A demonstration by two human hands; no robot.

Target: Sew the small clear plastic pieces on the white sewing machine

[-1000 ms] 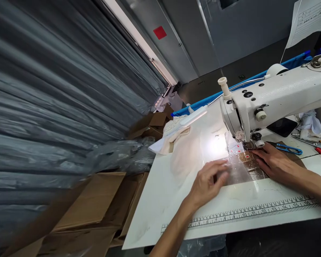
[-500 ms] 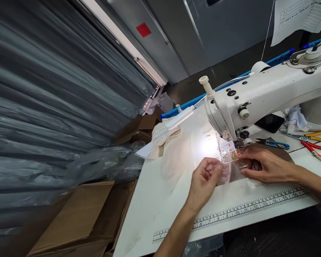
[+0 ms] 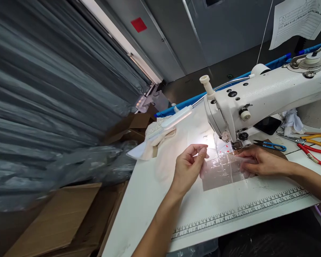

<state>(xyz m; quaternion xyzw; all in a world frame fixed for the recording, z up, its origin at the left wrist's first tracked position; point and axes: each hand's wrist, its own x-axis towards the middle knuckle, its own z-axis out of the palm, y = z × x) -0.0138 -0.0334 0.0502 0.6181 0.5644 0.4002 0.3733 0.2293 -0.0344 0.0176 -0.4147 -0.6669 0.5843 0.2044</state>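
A thin see-through sheet [image 3: 219,178], glossy in places and marked with small red spots, lies on the white table under the sewing machine's presser foot [image 3: 238,144]. My left hand [image 3: 188,169] is closed in a pinch at the sheet's left edge, with some fingers showing faintly through it. At the sheet's right part, just in front of the foot, my right hand [image 3: 264,162] grips it between thumb and fingers; part of that grip shows dimly through the material. The white sewing machine [image 3: 267,96] stands above, its lamp lighting the table left of the needle.
Blue thread snips [image 3: 270,145], pliers with red handles [image 3: 314,153] and a black phone [image 3: 268,125] lie on the right. Cream cloth [image 3: 160,139] rests at the table's left edge. A printed ruler [image 3: 240,216] runs along the front. Cardboard boxes [image 3: 61,217] stand lower left.
My left hand has closed on the sheet's edge and drawn it leftward, spreading the sheet out. My right hand has come from beside the foot to the sheet in front of it. The view has shifted.
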